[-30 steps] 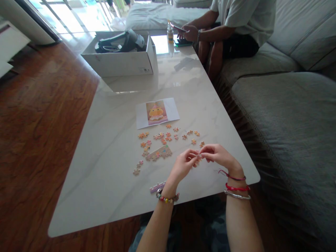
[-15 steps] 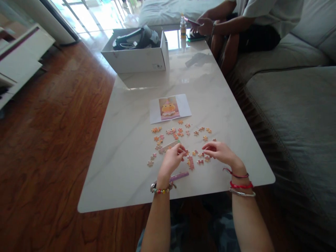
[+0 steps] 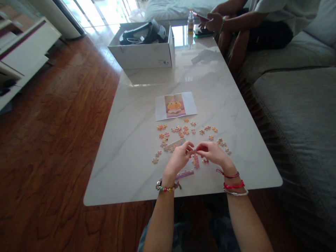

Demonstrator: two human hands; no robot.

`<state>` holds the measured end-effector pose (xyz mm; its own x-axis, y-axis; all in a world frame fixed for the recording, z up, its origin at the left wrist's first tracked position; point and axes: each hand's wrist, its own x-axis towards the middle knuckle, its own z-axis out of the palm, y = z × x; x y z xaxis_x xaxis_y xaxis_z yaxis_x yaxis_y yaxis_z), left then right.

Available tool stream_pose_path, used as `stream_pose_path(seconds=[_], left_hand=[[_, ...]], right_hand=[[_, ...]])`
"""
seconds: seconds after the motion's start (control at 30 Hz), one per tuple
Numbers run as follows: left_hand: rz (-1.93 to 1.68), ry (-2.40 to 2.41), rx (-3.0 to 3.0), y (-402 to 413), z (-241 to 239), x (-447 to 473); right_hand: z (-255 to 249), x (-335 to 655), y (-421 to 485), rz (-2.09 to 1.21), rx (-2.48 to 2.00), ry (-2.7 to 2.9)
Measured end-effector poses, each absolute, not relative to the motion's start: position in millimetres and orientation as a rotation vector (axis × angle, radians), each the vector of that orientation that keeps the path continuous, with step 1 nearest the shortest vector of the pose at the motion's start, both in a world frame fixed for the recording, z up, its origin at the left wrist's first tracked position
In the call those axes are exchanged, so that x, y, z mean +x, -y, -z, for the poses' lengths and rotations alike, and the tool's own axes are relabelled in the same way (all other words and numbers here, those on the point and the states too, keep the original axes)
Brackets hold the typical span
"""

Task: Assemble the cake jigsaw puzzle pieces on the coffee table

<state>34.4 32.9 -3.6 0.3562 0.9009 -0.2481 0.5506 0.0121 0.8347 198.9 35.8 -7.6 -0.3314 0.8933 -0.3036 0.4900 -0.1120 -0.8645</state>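
Currently left hand (image 3: 179,160) and right hand (image 3: 213,153) pinched together on small pink jigsaw piece (image 3: 195,151); fingertips meet above white marble table (image 3: 126,154). Loose pieces ahead, bare tabletop left, near edge close.

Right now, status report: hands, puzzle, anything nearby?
Left hand and right hand fingertip to fingertip over the table. Loose pieces beyond them. Pink strip beside left wrist.

No legible text anywhere; small dark label on side of white box (image 3: 143,55) too small to read.
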Motion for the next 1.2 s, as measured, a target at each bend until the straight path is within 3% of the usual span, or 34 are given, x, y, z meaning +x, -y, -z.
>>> stream_pose_path(seconds=[0.1,0.37,0.6,0.9,1.2], left_hand=[[-0.454,-1.339,1.678,-33.4,3.3,34.1],[-0.4,-1.379,1.738,-33.1,7.4,31.0],[-0.338,-1.402,1.779,-29.9,7.9,28.9],[-0.407,-1.32,1.65,-31.9,6.4,32.5],[-0.45,-1.317,1.601,-32.3,5.5,32.4]], right_hand=[[11.5,201.4,-36.1,-1.487,-1.528,1.733],[7.4,194.7,-37.2,-1.179,-1.6,1.943],[7.4,192.0,-37.4,-1.158,-1.621,1.933],[5.8,193.3,-36.5,-1.653,-1.553,1.579],[4.6,199.0,-36.5,-1.649,-1.478,1.65]])
